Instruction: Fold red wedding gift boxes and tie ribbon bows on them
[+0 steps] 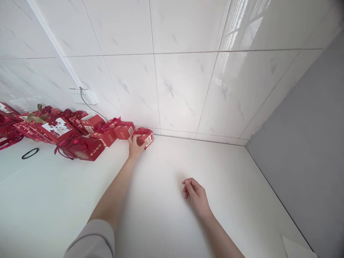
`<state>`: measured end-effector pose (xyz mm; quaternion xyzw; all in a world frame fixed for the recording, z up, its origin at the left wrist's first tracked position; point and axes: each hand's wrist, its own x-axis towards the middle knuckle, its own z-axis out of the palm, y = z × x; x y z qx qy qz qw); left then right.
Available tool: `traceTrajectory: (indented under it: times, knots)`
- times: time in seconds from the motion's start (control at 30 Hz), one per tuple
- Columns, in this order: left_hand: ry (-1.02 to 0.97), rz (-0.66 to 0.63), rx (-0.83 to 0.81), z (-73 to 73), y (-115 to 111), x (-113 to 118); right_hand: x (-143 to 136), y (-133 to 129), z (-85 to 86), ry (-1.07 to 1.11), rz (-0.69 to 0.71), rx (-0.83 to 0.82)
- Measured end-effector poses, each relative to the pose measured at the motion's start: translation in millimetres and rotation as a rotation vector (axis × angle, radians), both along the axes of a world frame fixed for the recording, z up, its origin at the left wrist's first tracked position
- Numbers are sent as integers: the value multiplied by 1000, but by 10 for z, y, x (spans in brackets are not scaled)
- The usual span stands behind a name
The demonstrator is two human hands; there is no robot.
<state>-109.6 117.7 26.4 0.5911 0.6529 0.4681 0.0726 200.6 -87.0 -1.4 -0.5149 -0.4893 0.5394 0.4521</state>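
My left hand [136,146] reaches to the back of the white tabletop [161,215], its fingers closed around a small red gift box [149,138] with a ribbon on top and pale lettering on its side. That box stands against the tiled wall, at the right end of a group of red boxes. Just left of it is another red gift box [124,131] with a ribbon. Over the middle of the table hovers my right hand [197,196], fingers loosely curled inward, thumb near the fingertips, with nothing visible in them.
More red boxes and bags crowd the back left, among them a larger ribboned box [87,148] and a bag with a white picture [57,128]. A black ring [30,153] lies at left. A socket [82,96] with a grey cable is on the wall. A grey panel [301,154] borders the right.
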Motion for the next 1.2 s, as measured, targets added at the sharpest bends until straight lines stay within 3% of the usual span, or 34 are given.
traceTrajectory:
  times: [0.07,0.17,0.3,0.37,0.5,0.77,0.87,1.0,1.2]
  knots:
    - [-40,-109,-2,0,-186,53,2,0,2,-1,-3,10]
    - [-284,-383,-108,62,-504,107,4,1,-4,22,-15,44]
    - [-510,-826,-520,266,-929,126,15,5,-19,60,-55,86]
    - [-543,-921,-650,359,-1110,147,28,5,-25,78,-77,100]
    - [-597,-791,-606,393,-1419,304,53,-7,-22,115,-98,128]
    - [-693,-687,-509,182,-1967,805,46,-82,105,176,-43,178]
    - [-642,-673,-455,151,-2019,828,52,-100,134,190,-39,178]
    - [-587,-769,-369,143,-2008,783,60,-90,133,195,-55,182]
    - [-601,-838,-451,247,-2056,768,65,-67,123,193,-34,181]
